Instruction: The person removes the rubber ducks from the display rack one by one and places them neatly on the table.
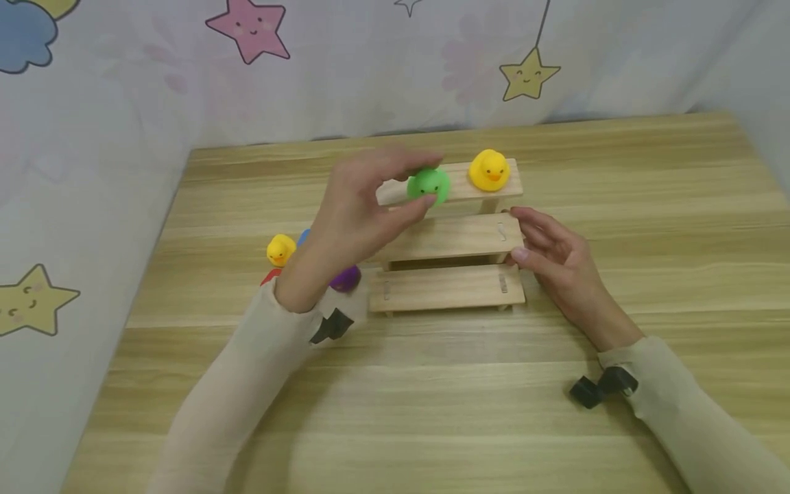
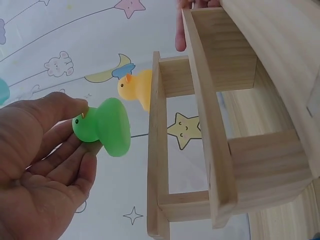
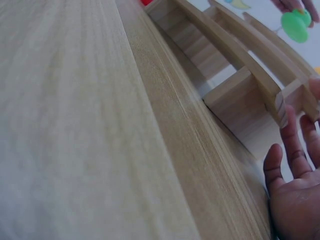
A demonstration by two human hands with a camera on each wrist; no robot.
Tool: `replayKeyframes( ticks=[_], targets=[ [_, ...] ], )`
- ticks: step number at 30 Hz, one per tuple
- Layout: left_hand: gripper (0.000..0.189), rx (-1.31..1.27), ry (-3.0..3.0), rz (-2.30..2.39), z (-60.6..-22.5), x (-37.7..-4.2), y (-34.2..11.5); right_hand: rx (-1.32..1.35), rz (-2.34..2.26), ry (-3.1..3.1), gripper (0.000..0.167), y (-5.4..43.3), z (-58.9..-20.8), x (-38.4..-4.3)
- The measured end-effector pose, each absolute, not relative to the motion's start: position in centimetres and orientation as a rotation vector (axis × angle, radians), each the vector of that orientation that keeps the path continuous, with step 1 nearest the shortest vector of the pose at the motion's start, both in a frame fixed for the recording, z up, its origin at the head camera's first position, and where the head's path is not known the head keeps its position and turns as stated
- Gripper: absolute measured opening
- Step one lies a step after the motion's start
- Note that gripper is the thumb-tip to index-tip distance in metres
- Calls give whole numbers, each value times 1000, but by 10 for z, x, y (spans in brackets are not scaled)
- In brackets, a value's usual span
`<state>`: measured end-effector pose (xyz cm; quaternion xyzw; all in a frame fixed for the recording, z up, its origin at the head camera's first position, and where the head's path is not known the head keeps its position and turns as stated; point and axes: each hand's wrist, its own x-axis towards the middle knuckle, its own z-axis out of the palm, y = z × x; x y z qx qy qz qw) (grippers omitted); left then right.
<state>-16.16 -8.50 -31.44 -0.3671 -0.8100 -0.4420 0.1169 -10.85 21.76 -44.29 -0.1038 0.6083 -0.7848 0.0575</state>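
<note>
My left hand (image 1: 361,206) pinches a green rubber duck (image 1: 428,185) between thumb and fingers over the top tier of a small three-tier wooden stand (image 1: 450,288). In the left wrist view, a gap shows between the flat base of the green duck (image 2: 116,127) and the top board. A yellow rubber duck (image 1: 489,171) sits at the right end of that tier. My right hand (image 1: 558,267) holds the right end of the middle tier, thumb at its near corner and a finger behind its far edge. In the right wrist view, fingertips (image 3: 290,120) meet the wood.
Left of the stand, partly hidden by my left forearm, are another yellow duck (image 1: 280,250), a purple object (image 1: 345,278), and bits of blue and red. The wood-grain table (image 1: 432,412) ends at a patterned curtain (image 1: 358,68) behind.
</note>
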Motion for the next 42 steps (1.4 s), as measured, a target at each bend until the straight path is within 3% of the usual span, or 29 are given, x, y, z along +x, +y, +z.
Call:
replayKeyframes(
  ticks=[42],
  targets=[
    [48,-819,-2467,-1342,-358,-73,-178,-293,-2343,1894,58,218,-444,-108]
  ],
)
